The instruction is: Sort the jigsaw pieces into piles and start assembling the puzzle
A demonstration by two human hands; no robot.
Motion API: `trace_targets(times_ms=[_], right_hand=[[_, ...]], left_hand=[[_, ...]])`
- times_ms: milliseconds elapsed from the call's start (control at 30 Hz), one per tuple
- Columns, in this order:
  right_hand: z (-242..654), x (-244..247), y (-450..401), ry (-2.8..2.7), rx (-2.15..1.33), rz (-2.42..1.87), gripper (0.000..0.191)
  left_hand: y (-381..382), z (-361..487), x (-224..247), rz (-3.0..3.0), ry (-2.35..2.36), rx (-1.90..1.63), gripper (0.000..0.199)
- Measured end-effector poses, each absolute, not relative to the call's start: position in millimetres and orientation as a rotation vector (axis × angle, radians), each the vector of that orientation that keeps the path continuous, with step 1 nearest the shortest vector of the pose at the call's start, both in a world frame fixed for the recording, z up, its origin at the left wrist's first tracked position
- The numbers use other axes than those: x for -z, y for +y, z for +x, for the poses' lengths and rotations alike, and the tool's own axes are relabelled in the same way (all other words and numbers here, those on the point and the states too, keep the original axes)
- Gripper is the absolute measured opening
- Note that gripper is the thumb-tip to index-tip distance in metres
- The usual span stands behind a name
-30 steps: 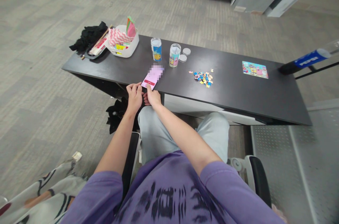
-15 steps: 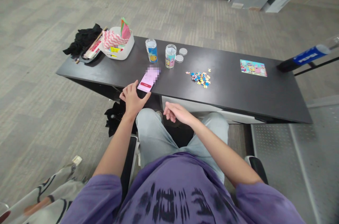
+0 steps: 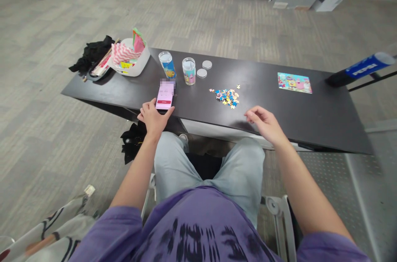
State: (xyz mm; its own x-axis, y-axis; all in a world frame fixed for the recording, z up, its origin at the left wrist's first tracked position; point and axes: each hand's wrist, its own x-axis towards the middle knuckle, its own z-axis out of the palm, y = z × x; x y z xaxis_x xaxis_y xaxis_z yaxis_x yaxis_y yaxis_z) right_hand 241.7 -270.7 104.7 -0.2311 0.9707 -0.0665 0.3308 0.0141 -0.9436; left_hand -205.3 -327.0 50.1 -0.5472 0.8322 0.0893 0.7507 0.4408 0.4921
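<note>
My left hand (image 3: 155, 119) is at the table's front edge, thumb and fingers on either side of the lower end of a phone (image 3: 165, 96) with a pink screen. My right hand (image 3: 262, 121), fingers curled and apart from the puzzle pieces, hovers over the front edge; whether anything is in it cannot be made out. A pile of puzzle pieces (image 3: 228, 96) lies to its left. Behind the phone stand a blue printed canister (image 3: 168, 65) and a pink printed canister (image 3: 189, 72). Beside them lie two round lids (image 3: 202, 73). A colourful picture card (image 3: 294, 83) lies farther right.
At the left end of the dark table (image 3: 257, 76) are a white basket (image 3: 141, 63) with cloth and packets, a tray and black fabric (image 3: 93, 54). A blue and black cylinder (image 3: 361, 68) leans at the right end. Another person's patterned clothing (image 3: 58, 222) shows at lower left.
My right hand has moved right and forward from above my lap to the table's front edge. The phone stands more upright in view, with my left hand still at its lower end.
</note>
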Motion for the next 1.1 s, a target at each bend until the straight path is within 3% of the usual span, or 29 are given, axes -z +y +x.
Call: trace_targets(times_ms=[200,400,567,667,1100], right_hand=[[248.8,-70.4,-219.4,-1.599,-1.069,-1.360,0.060],[247.0,-36.5,-160.6,-1.508,-0.950,-1.366,0.058],[248.5,-20.4,-134.6,-1.489,-0.876,-1.353,0.045],[251.3,-16.2,-134.4,-1.534,-0.852,-1.331,0.046],[268.1,-28.9,-61.6,-1.821,-0.795,-1.204,0.047]], left_hand=[[-327.3,-179.2,-47.5,1.376,2.579,-0.828,0.107],[-306.9,-105.1,-40.3,1.877,2.101,-0.751,0.106],[-249.5,-38.5,-29.4,2.027,1.878,-0.617,0.131],[-221.3,-15.7,-27.0,2.069,1.852,-0.550,0.144],[-141.3,26.4,-34.5,2.199,1.693,-0.446,0.102]])
